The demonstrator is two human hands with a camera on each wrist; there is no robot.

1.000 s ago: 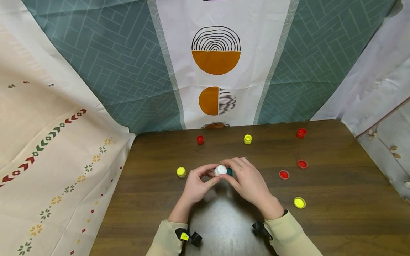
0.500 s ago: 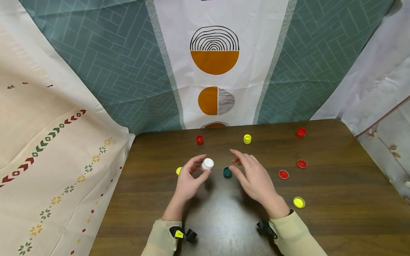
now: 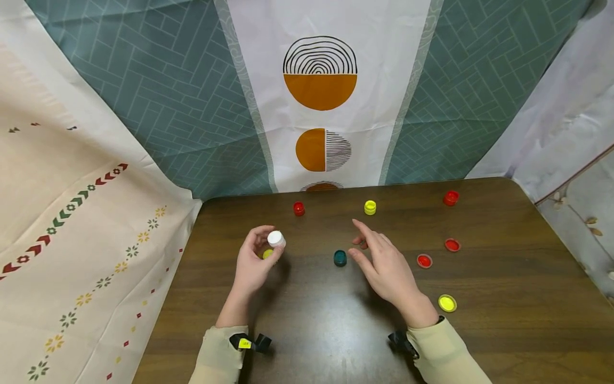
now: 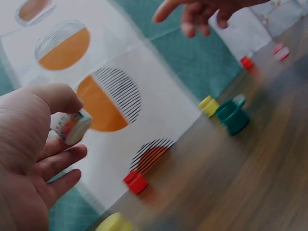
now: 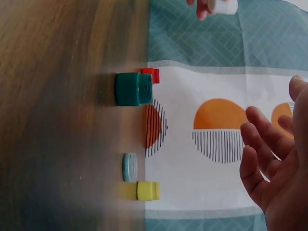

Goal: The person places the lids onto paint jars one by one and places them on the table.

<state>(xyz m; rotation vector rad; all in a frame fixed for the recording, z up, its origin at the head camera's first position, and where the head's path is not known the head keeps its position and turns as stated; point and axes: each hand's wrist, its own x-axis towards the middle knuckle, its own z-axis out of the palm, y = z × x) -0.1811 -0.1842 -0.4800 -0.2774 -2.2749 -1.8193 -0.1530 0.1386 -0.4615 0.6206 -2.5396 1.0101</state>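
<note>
My left hand (image 3: 253, 262) pinches a small white jar (image 3: 275, 239) with a white cap, raised above the left part of the table. Printing shows on the side of this jar in the left wrist view. Behind the same hand stands a yellow-capped jar (image 3: 268, 255), partly covered by it. An uncapped dark green jar (image 3: 340, 258) stands upright in the middle. To its right my right hand (image 3: 387, 271) hovers with relaxed, spread fingers and holds nothing. A teal lid (image 5: 130, 167) lies near the green jar in the right wrist view; the right hand hides it from the head view.
Along the table's (image 3: 307, 341) far side stand a red jar (image 3: 299, 209), a yellow jar (image 3: 370, 208) and another red jar (image 3: 451, 198). Two red lids (image 3: 424, 261) and a yellow lid (image 3: 447, 303) lie at the right. Patterned cloth (image 3: 211, 133) hangs behind.
My left hand has carried the white jar left, away from the green jar, to in front of the yellow-capped one. My right hand has let go of the green jar and drawn back right.
</note>
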